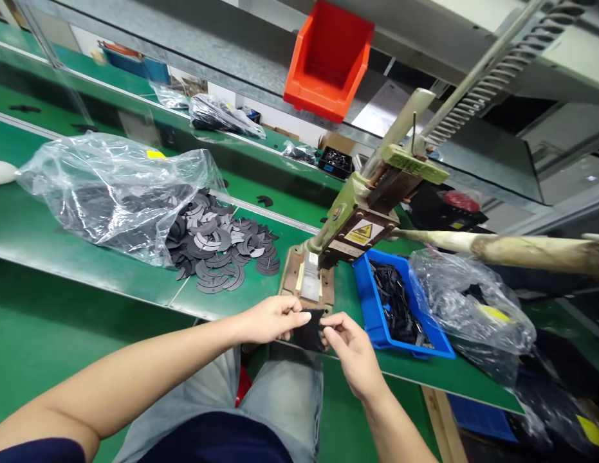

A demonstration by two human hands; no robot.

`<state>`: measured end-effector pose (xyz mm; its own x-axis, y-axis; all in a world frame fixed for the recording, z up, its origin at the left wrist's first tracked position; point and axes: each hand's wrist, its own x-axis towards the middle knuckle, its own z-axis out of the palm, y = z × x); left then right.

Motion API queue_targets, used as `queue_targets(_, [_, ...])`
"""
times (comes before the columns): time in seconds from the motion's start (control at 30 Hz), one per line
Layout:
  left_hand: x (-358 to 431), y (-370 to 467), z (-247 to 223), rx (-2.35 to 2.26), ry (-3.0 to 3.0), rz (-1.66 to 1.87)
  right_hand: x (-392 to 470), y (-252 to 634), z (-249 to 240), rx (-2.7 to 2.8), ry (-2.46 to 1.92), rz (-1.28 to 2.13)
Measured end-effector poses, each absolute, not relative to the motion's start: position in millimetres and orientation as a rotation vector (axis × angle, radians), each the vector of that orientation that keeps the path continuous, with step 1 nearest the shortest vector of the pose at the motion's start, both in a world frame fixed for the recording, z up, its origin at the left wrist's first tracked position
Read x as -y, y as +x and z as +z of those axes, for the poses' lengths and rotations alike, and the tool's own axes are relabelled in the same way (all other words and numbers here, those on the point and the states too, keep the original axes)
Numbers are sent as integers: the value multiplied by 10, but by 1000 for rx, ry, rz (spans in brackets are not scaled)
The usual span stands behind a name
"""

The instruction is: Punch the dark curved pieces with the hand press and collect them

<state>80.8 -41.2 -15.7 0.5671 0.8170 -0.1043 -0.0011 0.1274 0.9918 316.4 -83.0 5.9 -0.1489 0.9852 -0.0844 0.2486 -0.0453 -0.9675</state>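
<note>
Green-topped workbench w/ pale metal edging (135, 283), seen across ctr & L of frame. Grey shelf (222, 58) above it, upper ctr; open-fronted red plastic bin (328, 64) mounted at its edge.

Items, by place:
- Lower ctr: small flat black piece (309, 329), held between both hands, near bench edge, just below press base. L hand (275, 319): fingers bent, thumb laid on piece's L side, grip nearly closed. R hand (350, 347): thumb & fingertips brought together at piece's R side, partly curled; exact contact can't be told.
- Ctr: green-painted hand press w/ brown metal block (361, 225), yellow warning label (364, 231) on its face; flat brown base plate (292, 273) below, silvery metal strip (311, 276) lying on it.
- L of ctr: loose heap of dark grey curved flat pieces (217, 241), spilled at mouth of clear plastic bag w/ yellow sticker (110, 193); more dark pcs. seen inside bag.
- R of ctr: blue rectangular plastic tray (383, 331), filled w/ small black parts (398, 302). Clear crumpled bag w/ yellow patch (473, 308) just beside it, R.
- Upper ctr-L: clear bag of black parts (224, 116), set on far part of bench.
</note>
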Motion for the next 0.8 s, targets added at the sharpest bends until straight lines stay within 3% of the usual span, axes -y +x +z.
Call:
queue_targets(0.2, [331, 584, -581, -1115, 1790, 750, 547, 3436, 245, 1661, -1546, 955])
queue_targets(0.37, [439, 551, -860, -1057, 2011, 682, -102, 3831, 307, 1671, -1696, 633])
queue_targets(0.57, [477, 584, -922, -1014, 2215, 677, -1307, 4526, 764, 1632, -1969, 65])
queue_targets(0.8, [452, 568, -907, -989, 2262, 691, -1877, 4994, 970, 1677, -2219, -157])
